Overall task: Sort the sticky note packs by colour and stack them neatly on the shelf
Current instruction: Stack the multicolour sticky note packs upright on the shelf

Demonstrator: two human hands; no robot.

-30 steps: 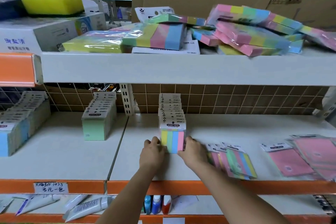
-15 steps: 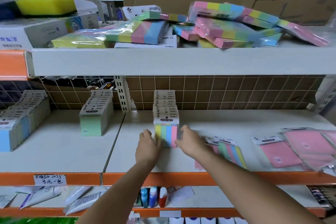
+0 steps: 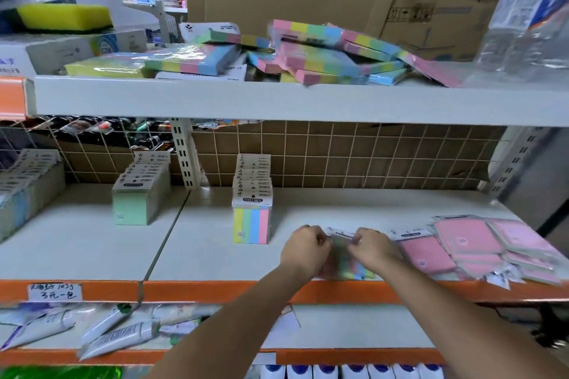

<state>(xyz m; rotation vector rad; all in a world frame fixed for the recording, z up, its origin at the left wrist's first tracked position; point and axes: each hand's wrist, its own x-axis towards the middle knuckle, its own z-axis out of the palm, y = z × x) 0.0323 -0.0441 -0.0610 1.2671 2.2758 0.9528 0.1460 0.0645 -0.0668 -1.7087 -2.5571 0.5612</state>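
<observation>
On the middle shelf [image 3: 215, 255], near its front edge, a flat striped pack [image 3: 340, 251] is gripped from both sides: the left hand [image 3: 304, 248] is curled on its left edge, the right hand [image 3: 371, 246] on its right. An upright striped row [image 3: 252, 209] stands just left of the hands. Pink packs [image 3: 471, 243] lie to the right. More striped packs [image 3: 323, 55] are heaped on the upper shelf.

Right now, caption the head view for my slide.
Both hands gather loose multicolour packs beside the upright multicolour row on the shelf.
</observation>
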